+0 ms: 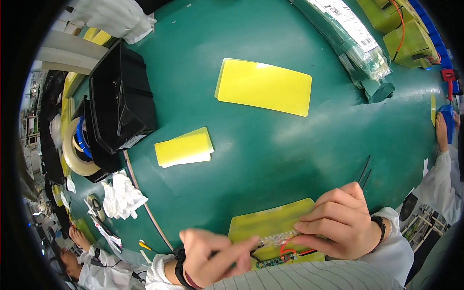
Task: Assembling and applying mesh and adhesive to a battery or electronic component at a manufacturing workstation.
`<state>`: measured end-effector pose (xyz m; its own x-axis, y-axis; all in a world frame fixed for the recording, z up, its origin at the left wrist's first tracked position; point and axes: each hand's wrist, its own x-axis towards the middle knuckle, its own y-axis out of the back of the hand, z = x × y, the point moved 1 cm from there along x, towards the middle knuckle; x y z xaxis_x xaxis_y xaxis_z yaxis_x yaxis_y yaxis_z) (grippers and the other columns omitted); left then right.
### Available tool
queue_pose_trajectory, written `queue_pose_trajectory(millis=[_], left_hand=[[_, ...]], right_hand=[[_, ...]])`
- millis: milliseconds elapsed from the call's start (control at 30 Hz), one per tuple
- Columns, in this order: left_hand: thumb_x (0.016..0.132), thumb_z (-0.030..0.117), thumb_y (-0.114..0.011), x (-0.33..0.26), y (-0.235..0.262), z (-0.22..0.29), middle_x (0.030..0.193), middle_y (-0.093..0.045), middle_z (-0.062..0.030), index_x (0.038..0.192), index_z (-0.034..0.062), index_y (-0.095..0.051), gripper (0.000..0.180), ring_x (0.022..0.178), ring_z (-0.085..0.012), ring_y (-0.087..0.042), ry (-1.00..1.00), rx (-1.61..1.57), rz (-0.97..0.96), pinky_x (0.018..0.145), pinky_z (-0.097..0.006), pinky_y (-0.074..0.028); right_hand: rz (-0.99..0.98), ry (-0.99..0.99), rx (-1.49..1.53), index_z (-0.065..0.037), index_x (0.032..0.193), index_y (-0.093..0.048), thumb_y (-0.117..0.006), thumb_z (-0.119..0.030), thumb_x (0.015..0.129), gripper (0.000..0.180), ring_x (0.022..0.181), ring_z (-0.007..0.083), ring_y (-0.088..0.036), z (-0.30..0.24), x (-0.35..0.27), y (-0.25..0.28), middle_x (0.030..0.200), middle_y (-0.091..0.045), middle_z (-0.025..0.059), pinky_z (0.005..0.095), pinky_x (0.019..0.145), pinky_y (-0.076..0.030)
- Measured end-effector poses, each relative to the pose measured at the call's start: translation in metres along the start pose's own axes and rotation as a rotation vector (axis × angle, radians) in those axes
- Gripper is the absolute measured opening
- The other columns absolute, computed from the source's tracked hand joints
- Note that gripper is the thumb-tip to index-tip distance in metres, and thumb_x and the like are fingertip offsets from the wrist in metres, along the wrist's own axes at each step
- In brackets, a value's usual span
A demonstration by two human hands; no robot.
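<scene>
A yellow-covered flat pack (pixel 270 216) lies at the near edge of the bench, against my striped clothing. Along it runs a clear glossy strip (pixel 280 238). My right hand (pixel 338 222) pinches this strip's right end between thumb and fingers. My left hand (pixel 212 256), slightly blurred, is curled with the forefinger reaching to the strip's left end; its thumb is partly hidden. Just below the strip sits a small green circuit board (pixel 275 262), with red wires (pixel 285 249) looping up from it and a black wire at its left.
Yellow sheets lie in a large stack (pixel 266 87) and a small stack (pixel 184 146). At left are a black bin (pixel 123 96), tape rolls (pixel 79 147), crumpled white cloth (pixel 122 195) and scissors (pixel 104 227). A wrapped bundle (pixel 348 38) lies far right. Co-workers' hands (pixel 442 130) show at both sides.
</scene>
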<state>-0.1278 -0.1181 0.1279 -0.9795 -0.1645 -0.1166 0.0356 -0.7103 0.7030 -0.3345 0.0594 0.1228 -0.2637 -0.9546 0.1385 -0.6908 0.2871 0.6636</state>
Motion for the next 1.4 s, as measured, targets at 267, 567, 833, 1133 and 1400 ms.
queue_pose_trajectory(millis=[267,567,833,1133,1400], left_hand=[[0.067,0.003,-0.077,0.019,0.006,-0.003,0.074,-0.048,0.0042,0.093,0.0126,-0.082,0.028,0.069,-0.0145,-0.041,0.079,-0.160,0.156,0.063,-0.029,-0.029],[0.082,0.000,-0.073,0.024,0.008,-0.019,0.081,-0.061,-0.0024,0.089,0.0079,-0.078,0.012,0.075,-0.0172,-0.051,0.259,-0.449,0.172,0.071,-0.031,-0.035],[0.080,0.004,-0.080,0.029,0.011,-0.019,0.084,-0.062,0.0019,0.096,0.0117,-0.080,0.018,0.078,-0.0161,-0.053,0.181,-0.363,-0.020,0.074,-0.031,-0.034],[0.080,0.001,-0.077,0.039,0.027,-0.027,0.092,-0.067,-0.0004,0.101,0.0099,-0.077,0.022,0.085,-0.0185,-0.058,0.126,-0.449,-0.175,0.075,-0.031,-0.035],[0.069,-0.001,-0.077,0.050,0.030,-0.022,0.093,-0.073,-0.0023,0.096,0.0073,-0.079,0.028,0.083,-0.0167,-0.063,0.075,-0.373,-0.230,0.077,-0.032,-0.036]], right_hand=[[0.011,-0.019,0.037,-0.011,0.087,-0.074,-0.087,-0.025,0.072,0.025,0.071,0.0123,-0.059,0.001,0.001,-0.002,0.082,-0.063,-0.0042,0.0306,0.065,-0.030],[0.015,-0.026,0.060,-0.011,0.088,-0.074,-0.087,-0.025,0.072,0.025,0.070,0.0127,-0.059,0.002,0.001,-0.003,0.083,-0.063,-0.0033,0.0307,0.065,-0.030],[0.011,-0.035,0.072,-0.011,0.087,-0.074,-0.088,-0.024,0.071,0.025,0.070,0.0131,-0.059,0.003,0.001,-0.001,0.081,-0.063,-0.0032,0.0306,0.065,-0.031],[0.011,-0.039,0.093,-0.010,0.087,-0.074,-0.088,-0.023,0.071,0.025,0.070,0.0134,-0.059,0.003,0.001,-0.003,0.081,-0.063,-0.0030,0.0307,0.065,-0.031],[0.006,-0.034,0.110,-0.010,0.086,-0.073,-0.087,-0.022,0.071,0.024,0.070,0.0135,-0.059,0.004,0.002,-0.002,0.081,-0.063,-0.0031,0.0309,0.066,-0.031]])
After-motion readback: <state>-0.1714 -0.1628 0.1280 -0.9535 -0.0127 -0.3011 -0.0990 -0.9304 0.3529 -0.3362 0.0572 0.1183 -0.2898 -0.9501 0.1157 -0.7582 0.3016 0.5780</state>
